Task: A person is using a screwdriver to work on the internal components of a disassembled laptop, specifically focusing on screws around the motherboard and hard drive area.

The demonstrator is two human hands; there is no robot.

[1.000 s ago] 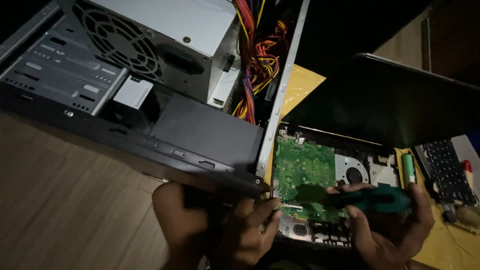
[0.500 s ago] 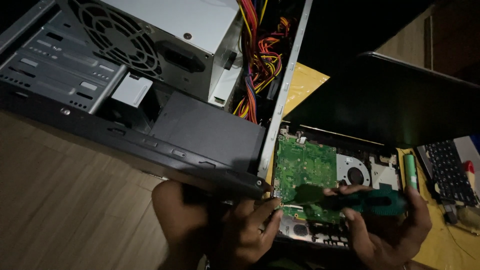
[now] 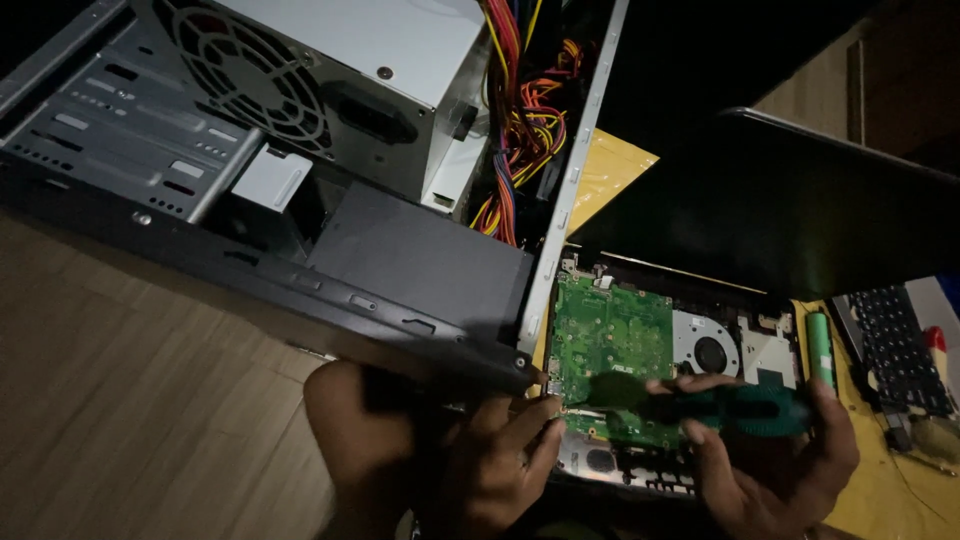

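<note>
Head view: right hand [image 3: 775,470] gripped a green-handled screwdriver [image 3: 740,410], its dark tip over the near edge of the green circuit board [image 3: 615,340] in the opened laptop [image 3: 700,400]. Left hand [image 3: 500,460] pinched narrowly at that edge, just beside the tip. Advisable: seat the tip squarely, steady the board, turn slowly.

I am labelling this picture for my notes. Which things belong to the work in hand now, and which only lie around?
In the work:
- right hand holding green-handled screwdriver
- left hand, fingers at the board edge
- green circuit board of opened laptop

Lying around:
- desktop computer case
- loose keyboard
- green cylinder
- yellow sheet
</note>
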